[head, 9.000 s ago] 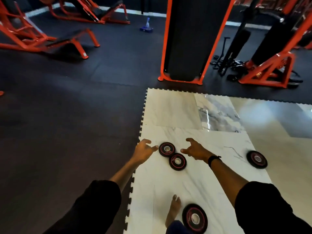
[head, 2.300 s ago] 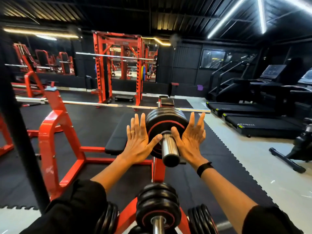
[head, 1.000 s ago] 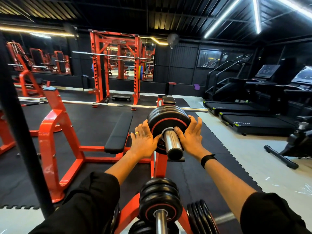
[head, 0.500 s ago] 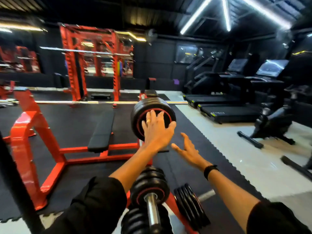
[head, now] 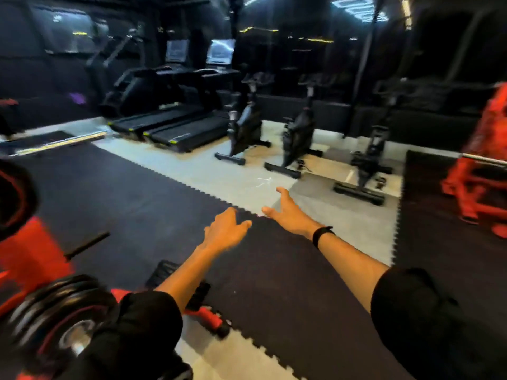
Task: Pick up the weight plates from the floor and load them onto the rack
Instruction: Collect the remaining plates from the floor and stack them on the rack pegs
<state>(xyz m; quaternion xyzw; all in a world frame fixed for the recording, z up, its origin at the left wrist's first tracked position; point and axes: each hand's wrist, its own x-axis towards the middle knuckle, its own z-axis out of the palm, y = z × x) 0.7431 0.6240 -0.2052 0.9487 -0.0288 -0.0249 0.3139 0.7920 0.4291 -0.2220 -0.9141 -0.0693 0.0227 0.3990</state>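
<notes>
The red plate rack [head: 30, 259] has slid to the left edge of the view, blurred. Black weight plates with red rings sit on its pegs: one stack [head: 13, 198] at upper left, another stack [head: 60, 316] at lower left with a steel peg end showing. My left hand [head: 225, 231] is stretched out over the black floor mat, fingers loose, holding nothing. My right hand [head: 285, 212], with a black wristband, reaches a little farther out, fingers spread and empty. No loose plates on the floor are in view.
Black interlocking mats [head: 142, 198] cover the floor ahead, with a pale marble-look floor [head: 219, 174] beyond. Two treadmills [head: 175, 130] and three exercise bikes [head: 247, 124] line the back. A red frame with a barbell [head: 482, 165] stands at the right.
My head has swung right, away from the rack. Both hands have left the plate stack on the upper peg and now hang out in the air, empty.
</notes>
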